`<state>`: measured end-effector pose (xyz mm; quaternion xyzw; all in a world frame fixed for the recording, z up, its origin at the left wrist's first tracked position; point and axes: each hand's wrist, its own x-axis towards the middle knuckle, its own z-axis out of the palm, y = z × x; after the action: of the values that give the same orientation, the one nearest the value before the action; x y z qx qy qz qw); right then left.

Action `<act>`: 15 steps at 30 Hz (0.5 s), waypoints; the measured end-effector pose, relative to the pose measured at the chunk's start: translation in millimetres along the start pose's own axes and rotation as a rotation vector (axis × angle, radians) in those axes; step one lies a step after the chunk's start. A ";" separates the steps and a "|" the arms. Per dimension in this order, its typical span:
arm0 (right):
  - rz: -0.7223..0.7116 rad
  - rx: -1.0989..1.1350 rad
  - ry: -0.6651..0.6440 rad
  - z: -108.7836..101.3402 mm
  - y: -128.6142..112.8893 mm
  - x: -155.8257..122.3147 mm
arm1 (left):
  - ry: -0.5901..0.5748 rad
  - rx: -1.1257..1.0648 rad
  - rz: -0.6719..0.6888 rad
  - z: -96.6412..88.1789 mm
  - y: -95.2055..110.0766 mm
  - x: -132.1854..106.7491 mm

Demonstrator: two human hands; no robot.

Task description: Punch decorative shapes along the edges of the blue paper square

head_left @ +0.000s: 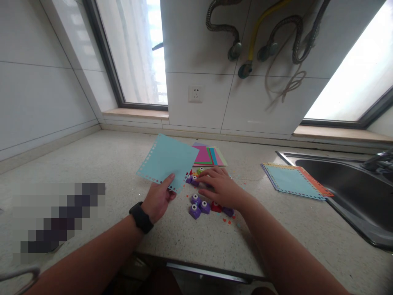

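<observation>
A light blue sheet of paper (pixel 170 157) is pinched by its lower corner in my left hand (pixel 161 196). Punched shapes run along its left and lower edges. My right hand (pixel 215 184) hovers over or touches a group of small craft punches, fingers spread and pointing left; whether it touches one I cannot tell. Two purple punches (pixel 192 179) sit by its fingertips, with a green punch (pixel 200 170) just behind. Closer to me stand several more purple punches (pixel 194 211) and a red punch (pixel 216 207), partly under my palm.
Coloured paper sheets (pixel 204 155) lie stacked behind the punches. Right of them, a pile of punched sheets (pixel 288 180) overlaps the rim of the steel sink (pixel 346 184). Paper bits (pixel 227 221) are scattered on the counter (pixel 172 241). A blurred patch covers the left side.
</observation>
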<state>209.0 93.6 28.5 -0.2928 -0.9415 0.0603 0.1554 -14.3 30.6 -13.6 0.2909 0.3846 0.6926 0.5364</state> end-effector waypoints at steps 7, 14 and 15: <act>-0.011 0.043 -0.093 -5.9 -5.3 -10.0 | 0.010 -0.005 -0.018 1.3 0.5 0.1; -0.036 0.010 -0.097 -1.0 -9.9 -6.1 | 0.003 -0.011 -0.010 2.3 0.9 -0.5; -0.036 0.008 -0.100 0.1 -11.5 -5.1 | 0.001 -0.008 -0.008 2.3 0.6 -0.5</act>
<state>206.8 81.2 29.4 -0.2720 -0.9529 0.0760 0.1106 -12.7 30.6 -11.9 0.2871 0.3832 0.6922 0.5401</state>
